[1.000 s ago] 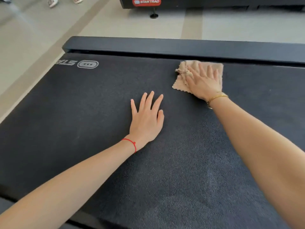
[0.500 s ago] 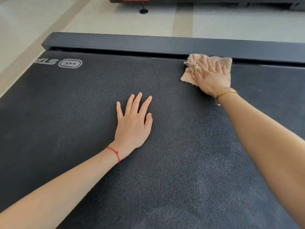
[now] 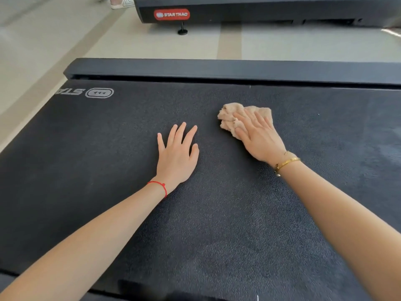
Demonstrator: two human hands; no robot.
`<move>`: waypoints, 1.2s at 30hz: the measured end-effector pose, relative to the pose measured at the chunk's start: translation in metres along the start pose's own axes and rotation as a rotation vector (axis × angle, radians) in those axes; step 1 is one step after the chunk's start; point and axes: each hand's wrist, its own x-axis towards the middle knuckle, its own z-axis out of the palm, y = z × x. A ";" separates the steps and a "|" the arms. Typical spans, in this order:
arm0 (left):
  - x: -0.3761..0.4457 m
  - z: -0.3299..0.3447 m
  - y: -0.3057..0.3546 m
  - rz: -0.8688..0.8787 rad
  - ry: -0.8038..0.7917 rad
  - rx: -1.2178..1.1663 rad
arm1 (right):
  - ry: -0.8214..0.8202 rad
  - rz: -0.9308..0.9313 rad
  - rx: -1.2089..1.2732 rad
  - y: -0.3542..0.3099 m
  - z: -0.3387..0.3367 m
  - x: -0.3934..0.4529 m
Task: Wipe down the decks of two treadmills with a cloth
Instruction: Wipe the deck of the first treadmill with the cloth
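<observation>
Cloth, a bunched beige rag, lies on the dark belt of the near treadmill, a little right of the middle and well short of the far side rail. The right hand lies flat on top of it, fingers straight and slightly spread, pressing it down rather than gripping; whether the thumb tucks under a fold is hard to tell, since the rag hides it. The left hand rests palm down on bare belt just left of the cloth, fingers fanned and holding nothing, apparently as a prop for the person's weight.

What the coming stroke turns on is this: the cloth sits under the right hand alone, just right of the left hand and slightly farther away, and a strip of belt lies between it and the far rail. The belt's long axis runs left to right across the view, with its printed logo at the far left. My judgement is that the wiping is mid-way on this deck, and that the right hand can sweep along that long axis, or reach back toward the far rail, without the left getting in the way only if it sweeps rightward or away; a leftward sweep meets the left hand at once.

Beyond a band of pale floor stands the second treadmill, with a red Star Trac badge on its end.
</observation>
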 end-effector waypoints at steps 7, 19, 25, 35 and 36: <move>-0.001 -0.004 0.000 -0.010 -0.016 -0.041 | 0.045 0.200 -0.013 0.031 -0.012 -0.011; -0.005 -0.003 0.002 0.014 -0.024 -0.014 | 0.034 0.220 0.040 0.039 -0.019 -0.110; -0.030 -0.004 0.010 0.037 -0.052 0.014 | 0.118 0.095 0.092 0.009 -0.015 -0.145; -0.067 -0.010 0.010 0.087 -0.069 0.020 | 0.017 -0.059 -0.003 -0.021 -0.001 -0.173; -0.069 -0.010 0.010 0.087 -0.069 0.019 | 0.012 -0.034 -0.026 -0.019 0.000 -0.163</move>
